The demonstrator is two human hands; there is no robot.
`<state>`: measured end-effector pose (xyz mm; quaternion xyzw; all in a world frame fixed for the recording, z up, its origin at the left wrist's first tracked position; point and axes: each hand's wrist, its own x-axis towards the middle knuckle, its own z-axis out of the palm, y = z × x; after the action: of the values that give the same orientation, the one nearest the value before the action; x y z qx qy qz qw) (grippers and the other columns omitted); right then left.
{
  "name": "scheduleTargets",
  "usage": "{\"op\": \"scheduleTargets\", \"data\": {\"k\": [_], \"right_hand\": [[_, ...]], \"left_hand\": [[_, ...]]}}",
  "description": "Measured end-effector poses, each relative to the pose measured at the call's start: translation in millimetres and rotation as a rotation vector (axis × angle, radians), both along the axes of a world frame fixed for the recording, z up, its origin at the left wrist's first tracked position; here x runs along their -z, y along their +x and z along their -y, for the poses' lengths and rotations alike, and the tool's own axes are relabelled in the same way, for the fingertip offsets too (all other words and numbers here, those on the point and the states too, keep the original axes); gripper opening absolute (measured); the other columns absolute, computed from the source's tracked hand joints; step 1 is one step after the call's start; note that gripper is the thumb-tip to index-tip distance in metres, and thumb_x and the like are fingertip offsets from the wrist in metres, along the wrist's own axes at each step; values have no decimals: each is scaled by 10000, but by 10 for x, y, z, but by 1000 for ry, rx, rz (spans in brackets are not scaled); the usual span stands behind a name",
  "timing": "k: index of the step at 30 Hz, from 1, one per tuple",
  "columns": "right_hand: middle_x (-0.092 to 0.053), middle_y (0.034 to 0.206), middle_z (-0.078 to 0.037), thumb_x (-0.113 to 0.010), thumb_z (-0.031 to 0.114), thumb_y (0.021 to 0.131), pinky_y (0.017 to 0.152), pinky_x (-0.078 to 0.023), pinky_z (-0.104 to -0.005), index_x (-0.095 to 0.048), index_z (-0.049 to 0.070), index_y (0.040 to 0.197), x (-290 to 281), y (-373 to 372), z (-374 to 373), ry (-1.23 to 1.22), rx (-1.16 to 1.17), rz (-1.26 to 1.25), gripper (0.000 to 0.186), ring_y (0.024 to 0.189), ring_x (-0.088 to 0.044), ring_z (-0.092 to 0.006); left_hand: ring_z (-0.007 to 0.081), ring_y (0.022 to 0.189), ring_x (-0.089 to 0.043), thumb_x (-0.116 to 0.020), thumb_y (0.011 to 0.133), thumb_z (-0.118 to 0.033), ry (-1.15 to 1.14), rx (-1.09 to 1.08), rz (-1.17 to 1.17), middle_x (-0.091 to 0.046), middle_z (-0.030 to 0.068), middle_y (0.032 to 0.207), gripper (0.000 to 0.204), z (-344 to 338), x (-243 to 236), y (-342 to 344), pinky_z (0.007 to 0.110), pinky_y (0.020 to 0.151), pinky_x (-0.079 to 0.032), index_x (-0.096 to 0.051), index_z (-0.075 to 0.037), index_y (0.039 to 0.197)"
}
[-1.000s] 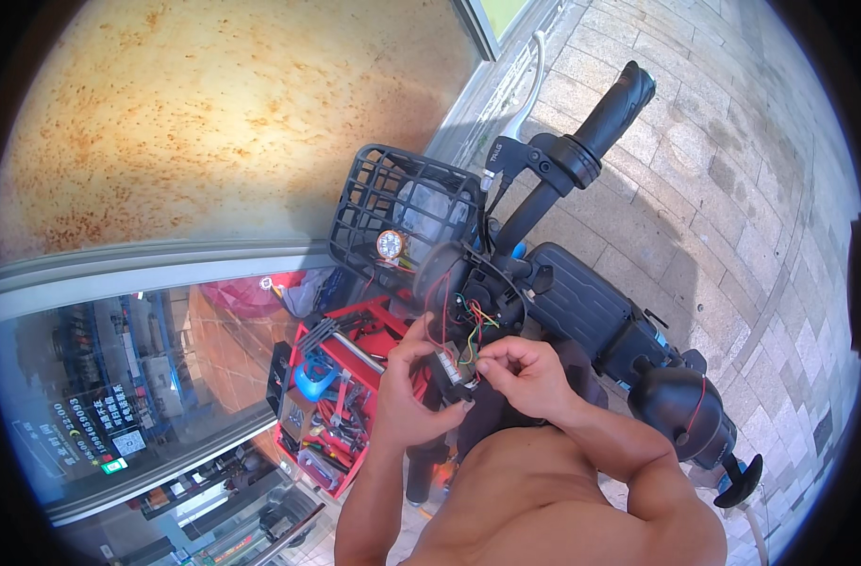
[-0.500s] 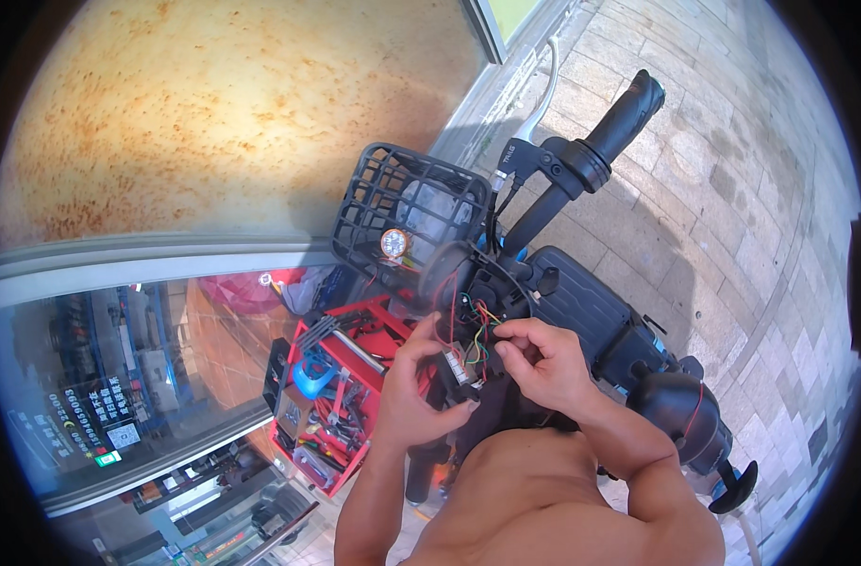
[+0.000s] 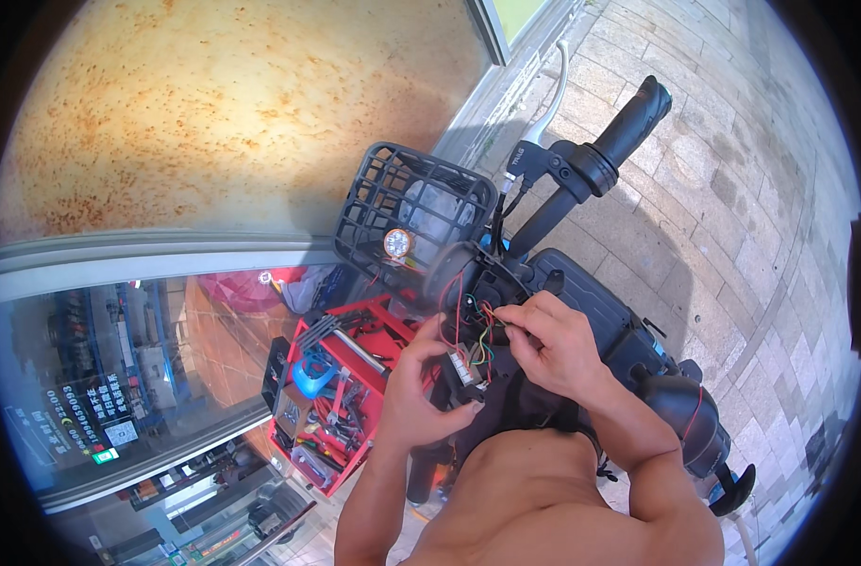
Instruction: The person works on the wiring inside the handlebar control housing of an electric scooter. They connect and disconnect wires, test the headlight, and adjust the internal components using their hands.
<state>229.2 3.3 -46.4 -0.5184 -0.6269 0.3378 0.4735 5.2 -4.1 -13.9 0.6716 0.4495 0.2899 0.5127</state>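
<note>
Clamped in the left hand is a small white-labelled box, while thin coloured wires are pinched in the right hand. The box is held between the two hands, near the wires, and a red toolbox is set just beyond the left hand.

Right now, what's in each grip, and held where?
Right grip: seemingly a thin wire, near its tip. Left grip: a small white box, thumb at its lower end; other contact unclear.
</note>
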Motion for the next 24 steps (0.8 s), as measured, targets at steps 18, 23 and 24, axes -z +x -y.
{"op": "scheduleTargets", "data": {"k": [18, 23, 24], "right_hand": [[-661, 919, -98, -630, -40, 829, 548, -501, -289, -684, 30, 1034, 10, 135, -84, -11, 34, -83, 223, 615, -632, -194], [-687, 1026, -111, -612, 19, 839, 612, -551, -363, -681, 46, 1049, -121, 79, -291, -10, -177, 70, 223, 725, -681, -300], [-685, 1046, -111, -612, 33, 836, 626, -556, -373, -681, 52, 1053, -127, 68, -328, -10, -217, 123, 228, 740, -683, -309]], "left_hand": [[330, 1359, -443, -852, 629, -72, 2, 16, -26, -376, 283, 1475, 682, -43, -103, 77, 430, 1099, -382, -460, -26, 1185], [354, 1381, -425, -890, 587, -124, 26, 22, -87, -427, 286, 1452, 749, -63, -130, 55, 436, 1122, -322, -461, -58, 1199], [357, 1370, -438, -891, 583, -126, 17, 11, -75, -439, 277, 1446, 742, -60, -121, 49, 437, 1113, -334, -471, -62, 1192]]}}
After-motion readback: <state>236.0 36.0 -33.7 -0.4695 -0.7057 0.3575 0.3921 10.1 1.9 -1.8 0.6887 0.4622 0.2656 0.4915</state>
